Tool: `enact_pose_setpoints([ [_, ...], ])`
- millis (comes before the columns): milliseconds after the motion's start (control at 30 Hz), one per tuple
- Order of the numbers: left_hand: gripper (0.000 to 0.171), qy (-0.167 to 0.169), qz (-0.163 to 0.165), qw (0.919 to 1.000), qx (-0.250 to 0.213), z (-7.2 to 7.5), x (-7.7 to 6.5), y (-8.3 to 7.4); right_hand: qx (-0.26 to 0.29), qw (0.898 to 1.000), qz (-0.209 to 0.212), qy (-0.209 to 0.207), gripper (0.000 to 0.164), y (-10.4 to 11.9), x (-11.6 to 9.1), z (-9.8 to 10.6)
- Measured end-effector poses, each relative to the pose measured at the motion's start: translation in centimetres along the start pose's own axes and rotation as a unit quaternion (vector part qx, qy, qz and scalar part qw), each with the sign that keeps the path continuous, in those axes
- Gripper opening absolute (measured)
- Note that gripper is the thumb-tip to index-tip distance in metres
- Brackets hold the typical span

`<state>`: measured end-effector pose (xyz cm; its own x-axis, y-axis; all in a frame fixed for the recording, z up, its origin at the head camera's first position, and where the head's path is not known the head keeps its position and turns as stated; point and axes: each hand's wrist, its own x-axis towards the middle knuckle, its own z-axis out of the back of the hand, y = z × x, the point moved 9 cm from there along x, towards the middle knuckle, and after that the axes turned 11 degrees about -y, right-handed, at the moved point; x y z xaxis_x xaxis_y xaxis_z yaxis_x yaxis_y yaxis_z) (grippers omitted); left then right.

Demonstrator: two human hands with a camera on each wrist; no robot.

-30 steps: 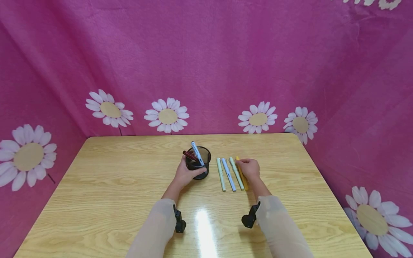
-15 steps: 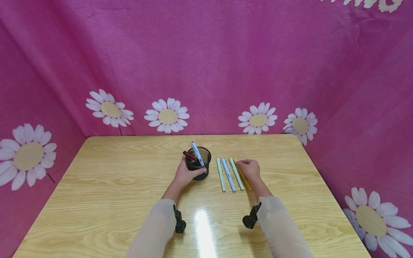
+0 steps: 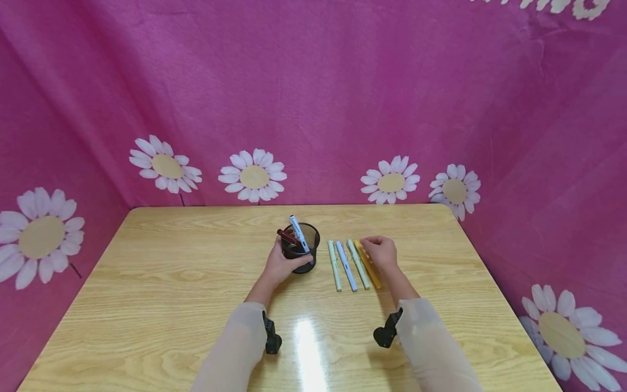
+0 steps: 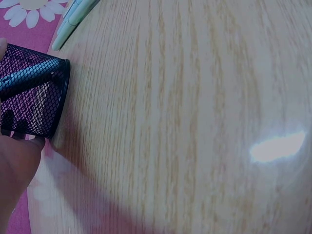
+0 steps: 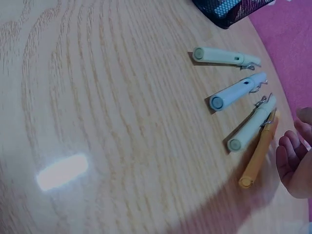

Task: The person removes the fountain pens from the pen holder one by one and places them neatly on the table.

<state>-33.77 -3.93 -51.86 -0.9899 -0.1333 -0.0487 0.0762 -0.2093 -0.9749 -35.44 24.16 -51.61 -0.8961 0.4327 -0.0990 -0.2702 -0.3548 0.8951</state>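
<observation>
My left hand (image 3: 281, 265) holds a black mesh pen cup (image 3: 307, 268) upright on the table, thumb across its front. In the cup lean a light blue pen (image 3: 299, 233) and a dark red pen (image 3: 287, 237). To its right lie a pale green pen (image 3: 335, 267), a blue pen (image 3: 346, 267), another pale green pen (image 3: 358, 265) and a yellow pen (image 3: 370, 268), side by side. My right hand (image 3: 383, 253) is beside the yellow pen's far end. In the right wrist view its fingers (image 5: 288, 148) are loosely bent and apart from that pen.
The wooden table (image 3: 171, 283) has a glare streak near its front. A pink curtain (image 3: 313, 98) with daisies hangs behind and at both sides. A small black camera (image 3: 387, 331) is strapped at the right wrist, another (image 3: 272, 336) at the left.
The yellow pen has turned slightly beside the green one, its far end shifting left. My right hand has let go of it and moved slightly right. The left hand has stayed on the cup.
</observation>
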Motion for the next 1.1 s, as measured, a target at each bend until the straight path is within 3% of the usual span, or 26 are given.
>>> enact_pose_setpoints([
  [700, 0.097, -0.002, -0.003, 1.0, 0.004, 0.1, 0.3, 0.1, 0.059, 0.995, 0.07, 0.032, 0.028, 6.1, -1.7, -2.0],
  [1100, 0.094, -0.006, -0.004, 0.9999, 0.009, 0.0, 0.1, 0.0, 0.049, 0.99, 0.126, 0.047, 0.029, 10.2, -3.9, -4.4],
])
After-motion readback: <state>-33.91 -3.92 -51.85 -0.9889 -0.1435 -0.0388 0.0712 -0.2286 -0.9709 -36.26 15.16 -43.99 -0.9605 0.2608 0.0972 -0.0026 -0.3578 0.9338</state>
